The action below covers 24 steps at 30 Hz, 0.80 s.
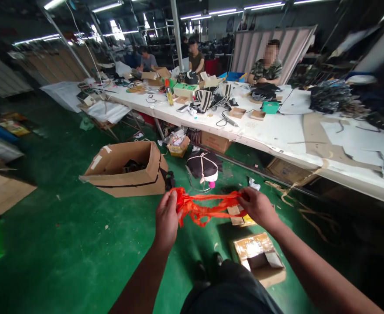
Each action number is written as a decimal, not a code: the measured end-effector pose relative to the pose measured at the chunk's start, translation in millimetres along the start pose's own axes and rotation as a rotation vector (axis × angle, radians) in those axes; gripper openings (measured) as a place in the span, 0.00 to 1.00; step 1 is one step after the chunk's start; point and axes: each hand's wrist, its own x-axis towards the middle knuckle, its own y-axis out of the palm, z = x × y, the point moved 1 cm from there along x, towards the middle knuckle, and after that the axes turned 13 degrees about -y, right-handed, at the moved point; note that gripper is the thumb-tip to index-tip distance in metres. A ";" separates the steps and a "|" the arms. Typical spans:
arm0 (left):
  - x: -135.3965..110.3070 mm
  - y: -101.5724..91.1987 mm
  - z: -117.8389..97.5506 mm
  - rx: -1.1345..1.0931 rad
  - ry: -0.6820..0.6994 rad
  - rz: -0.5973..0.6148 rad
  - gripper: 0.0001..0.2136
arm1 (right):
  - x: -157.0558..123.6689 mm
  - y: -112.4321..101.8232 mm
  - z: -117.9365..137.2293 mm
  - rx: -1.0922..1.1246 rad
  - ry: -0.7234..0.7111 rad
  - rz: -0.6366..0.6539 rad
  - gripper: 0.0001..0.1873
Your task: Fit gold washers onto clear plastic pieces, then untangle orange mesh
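Both of my hands hold a bunch of orange plastic strapping (pixel 205 207) stretched between them over the green floor. My left hand (pixel 166 218) is closed on its left end, thumb side up. My right hand (pixel 258 206) pinches the right end. The strands sag and tangle in the middle. My dark trousers and shoes show below my arms.
An open cardboard box (pixel 129 170) lies on its side on the floor ahead. A tied black bundle (pixel 204 168) sits near it. A small box (pixel 259 257) rests by my right leg. A long white worktable (pixel 277 126) with clutter runs across; three people sit behind it.
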 end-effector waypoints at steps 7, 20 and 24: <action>94.4 0.8 -93.0 0.040 0.189 -0.239 0.19 | 118.9 21.2 -62.0 0.418 0.175 -0.151 0.15; 243.5 149.9 -179.6 -0.191 0.125 -0.012 0.06 | 359.4 -77.6 -139.2 1.801 0.249 -0.826 0.05; 299.2 189.7 -207.6 -0.213 0.072 0.005 0.05 | 390.0 -166.0 -183.8 1.771 0.092 -1.074 0.02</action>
